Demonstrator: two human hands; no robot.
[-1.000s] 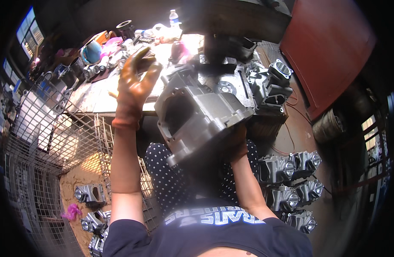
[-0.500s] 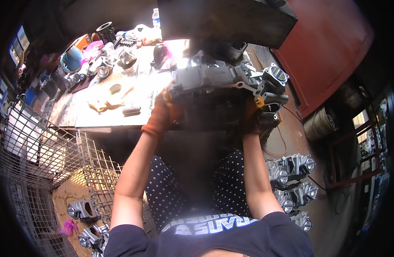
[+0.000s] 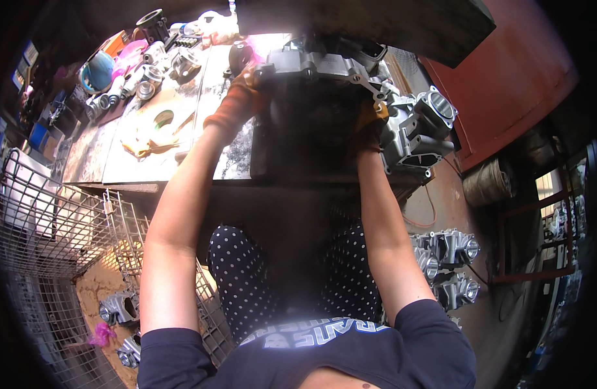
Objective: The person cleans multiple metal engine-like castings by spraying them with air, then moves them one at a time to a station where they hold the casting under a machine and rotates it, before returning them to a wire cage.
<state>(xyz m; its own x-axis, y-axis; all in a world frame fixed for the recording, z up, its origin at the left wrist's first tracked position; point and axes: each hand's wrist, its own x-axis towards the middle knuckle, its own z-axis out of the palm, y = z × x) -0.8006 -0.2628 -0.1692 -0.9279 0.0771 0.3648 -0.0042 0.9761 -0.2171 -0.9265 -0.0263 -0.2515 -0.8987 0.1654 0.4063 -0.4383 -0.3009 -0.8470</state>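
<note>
A wide grey metal casting [image 3: 311, 63] with lugs along its edge is held level over the table, under a dark overhanging panel. At its left end, my left hand [image 3: 242, 100], in an orange glove, is closed around it. My right hand [image 3: 370, 126], gloved too and mostly in shadow, grips the right end by a lug; its fingers are partly hidden. The casting's underside is lost in the dark. Just right of my right hand stands a silver housing casting [image 3: 412, 133] with a round flanged opening.
On the bright table [image 3: 230, 152], yellow gloves [image 3: 143, 144] lie beside a tape roll [image 3: 163, 119]. Several metal parts and a blue bowl [image 3: 99, 72] crowd the far left. A wire cage [image 3: 46, 201] stands at left. More castings [image 3: 454, 249] sit low right, near a red panel [image 3: 506, 97].
Both hands have carried the casting farther from me, under the dark panel, and it shows more edge-on. My arms are more stretched out. The view has shifted a little.
</note>
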